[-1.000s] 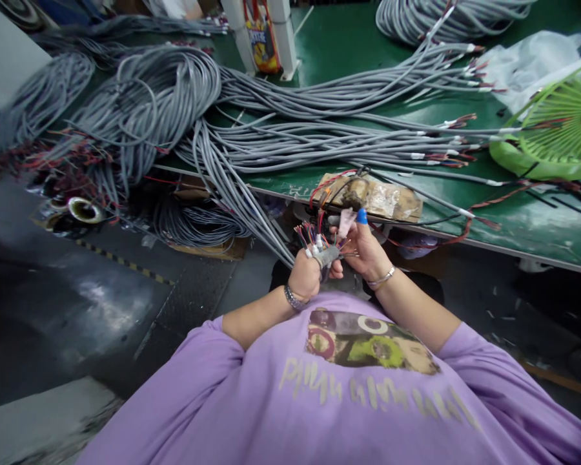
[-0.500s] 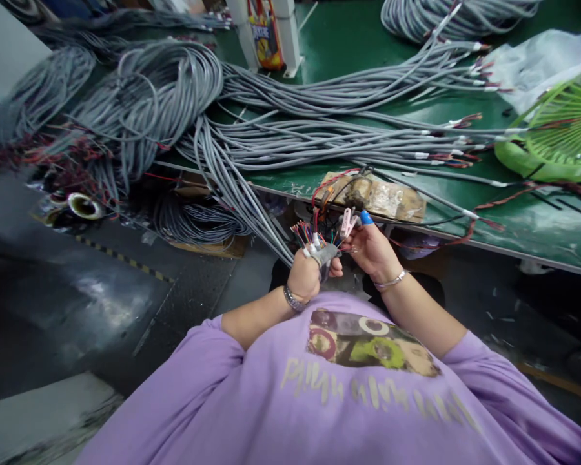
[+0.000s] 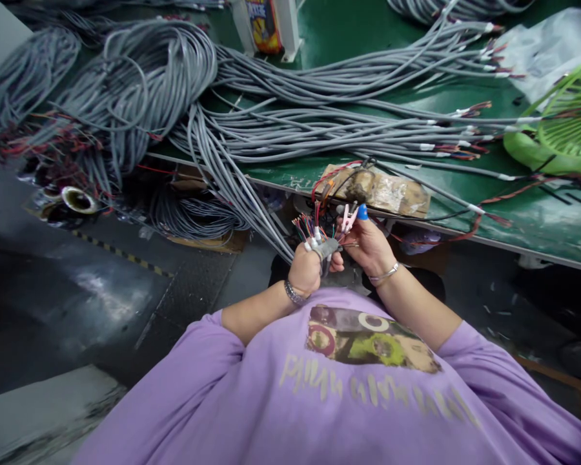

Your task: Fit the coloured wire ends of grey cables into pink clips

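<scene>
My left hand (image 3: 306,268) is closed around the end of a grey cable (image 3: 325,248), whose thin coloured wires (image 3: 308,228) fan out above my fist. My right hand (image 3: 368,245), with a blue cap on one fingertip, pinches a small pink clip (image 3: 348,217) close to those wires. Both hands meet just below the front edge of the green workbench (image 3: 527,223). I wear a purple shirt, a watch on the left wrist and a bangle on the right.
Several bundles of grey cable (image 3: 319,129) cover the bench and spill off its left end in coils (image 3: 140,90). A brown taped block (image 3: 382,190) with wires lies at the bench edge. A green fan guard (image 3: 561,129) sits far right. Dark floor lies left.
My hands stay together on the cable end; the right hand with the pink clip has shifted slightly nearer the wires. The view has tipped a little downward.
</scene>
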The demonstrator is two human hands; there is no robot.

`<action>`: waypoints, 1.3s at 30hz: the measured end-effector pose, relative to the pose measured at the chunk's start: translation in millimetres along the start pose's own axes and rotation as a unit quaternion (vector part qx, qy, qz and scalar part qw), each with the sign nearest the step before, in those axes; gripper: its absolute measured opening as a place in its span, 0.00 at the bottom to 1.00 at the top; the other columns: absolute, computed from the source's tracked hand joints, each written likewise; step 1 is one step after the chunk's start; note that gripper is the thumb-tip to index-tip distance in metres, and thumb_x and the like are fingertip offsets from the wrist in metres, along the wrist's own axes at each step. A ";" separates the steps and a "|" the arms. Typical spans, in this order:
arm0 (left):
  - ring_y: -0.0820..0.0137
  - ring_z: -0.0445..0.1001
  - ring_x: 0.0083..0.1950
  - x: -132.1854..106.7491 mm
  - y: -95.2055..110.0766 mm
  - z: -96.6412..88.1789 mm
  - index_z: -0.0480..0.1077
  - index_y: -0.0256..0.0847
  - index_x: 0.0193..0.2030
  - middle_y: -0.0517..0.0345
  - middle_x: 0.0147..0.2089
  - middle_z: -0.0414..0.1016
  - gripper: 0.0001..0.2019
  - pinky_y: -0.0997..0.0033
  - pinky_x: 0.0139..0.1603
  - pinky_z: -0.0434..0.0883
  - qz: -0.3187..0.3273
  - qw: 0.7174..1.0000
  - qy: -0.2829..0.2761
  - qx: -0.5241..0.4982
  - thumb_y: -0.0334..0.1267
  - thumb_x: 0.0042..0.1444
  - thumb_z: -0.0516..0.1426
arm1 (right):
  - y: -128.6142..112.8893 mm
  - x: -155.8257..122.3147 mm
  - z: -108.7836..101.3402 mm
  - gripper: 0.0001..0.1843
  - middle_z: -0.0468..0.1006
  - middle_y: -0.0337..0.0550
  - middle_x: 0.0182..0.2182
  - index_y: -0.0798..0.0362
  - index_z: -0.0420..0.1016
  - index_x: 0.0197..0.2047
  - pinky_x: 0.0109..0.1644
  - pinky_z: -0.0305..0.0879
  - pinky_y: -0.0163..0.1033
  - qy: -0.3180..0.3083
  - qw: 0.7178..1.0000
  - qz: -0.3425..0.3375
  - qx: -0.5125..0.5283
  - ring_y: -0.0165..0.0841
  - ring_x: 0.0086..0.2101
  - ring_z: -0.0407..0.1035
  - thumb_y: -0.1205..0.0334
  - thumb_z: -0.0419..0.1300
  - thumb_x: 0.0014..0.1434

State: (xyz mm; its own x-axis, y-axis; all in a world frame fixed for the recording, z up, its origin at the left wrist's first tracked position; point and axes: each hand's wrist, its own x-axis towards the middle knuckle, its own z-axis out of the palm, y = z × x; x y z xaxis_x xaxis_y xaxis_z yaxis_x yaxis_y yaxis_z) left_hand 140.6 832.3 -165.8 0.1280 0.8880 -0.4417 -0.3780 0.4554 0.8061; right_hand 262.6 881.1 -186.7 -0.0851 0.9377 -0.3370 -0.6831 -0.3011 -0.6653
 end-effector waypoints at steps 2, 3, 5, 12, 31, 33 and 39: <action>0.73 0.71 0.19 0.6 -0.2 0.5 0.67 0.37 0.28 0.61 0.19 0.72 0.21 0.75 0.21 0.69 -0.002 1.000 -0.001 0.006 0.52 0.39 0.68 | -0.6 -0.7 1.9 0.23 0.75 0.36 0.24 0.51 0.73 0.29 0.27 0.63 0.34 0.003 1.000 -0.005 -0.006 0.27 0.23 0.64 0.38 0.65 0.54; 0.73 0.72 0.19 0.8 -0.1 0.8 0.67 0.37 0.28 0.61 0.19 0.72 0.21 0.75 0.21 0.69 -0.003 1.000 0.000 0.008 0.52 0.39 0.68 | -0.3 -1.3 2.4 0.23 0.75 0.36 0.24 0.51 0.73 0.29 0.27 0.62 0.34 -0.001 1.000 -0.005 -0.013 0.27 0.23 0.64 0.37 0.65 0.54; 0.72 0.72 0.20 0.9 0.0 1.4 0.67 0.37 0.29 0.61 0.19 0.71 0.22 0.75 0.23 0.70 -0.004 1.000 0.004 0.006 0.51 0.39 0.69 | 0.9 -2.9 2.2 0.25 0.75 0.36 0.24 0.51 0.73 0.30 0.27 0.62 0.34 -0.009 1.000 0.000 -0.017 0.27 0.23 0.64 0.35 0.63 0.54; 0.72 0.73 0.21 -5.9 -1.5 -3.8 0.69 0.37 0.29 0.62 0.19 0.72 0.22 0.73 0.24 0.73 0.007 1.000 -0.004 -0.007 0.51 0.38 0.69 | -0.2 -8.6 -4.7 0.31 0.78 0.38 0.28 0.50 0.71 0.31 0.27 0.63 0.33 -0.027 0.999 0.045 0.004 0.27 0.25 0.66 0.27 0.58 0.52; 0.74 0.71 0.19 -9.1 -0.4 5.5 0.70 0.36 0.26 0.59 0.20 0.73 0.22 0.75 0.22 0.70 0.059 0.998 0.030 -0.002 0.54 0.40 0.68 | -1.7 -6.4 2.6 0.30 0.75 0.39 0.24 0.50 0.73 0.32 0.25 0.62 0.36 -0.028 0.997 -0.002 -0.073 0.29 0.22 0.65 0.28 0.59 0.52; 0.74 0.72 0.19 -8.2 -0.5 7.0 0.70 0.36 0.25 0.59 0.20 0.73 0.22 0.75 0.22 0.70 0.062 0.998 0.030 0.003 0.54 0.41 0.68 | -1.7 -5.2 4.6 0.31 0.74 0.38 0.22 0.49 0.74 0.35 0.24 0.63 0.37 -0.035 0.997 0.001 -0.072 0.31 0.23 0.67 0.27 0.58 0.51; 0.73 0.72 0.20 -2.5 -4.4 8.4 0.69 0.35 0.26 0.59 0.21 0.73 0.22 0.76 0.21 0.69 0.059 0.997 0.043 0.014 0.53 0.40 0.69 | -0.3 -2.7 2.8 0.31 0.72 0.36 0.18 0.49 0.76 0.39 0.23 0.62 0.37 -0.052 0.997 0.012 -0.048 0.31 0.20 0.67 0.28 0.60 0.52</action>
State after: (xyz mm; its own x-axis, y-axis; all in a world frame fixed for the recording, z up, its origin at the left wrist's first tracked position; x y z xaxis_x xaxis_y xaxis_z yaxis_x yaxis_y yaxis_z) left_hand 149.6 828.6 -164.9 0.0042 0.9270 -0.3750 -0.3599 0.3513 0.8643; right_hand 261.0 879.2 -183.7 -0.1782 0.9417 -0.2855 -0.6081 -0.3335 -0.7204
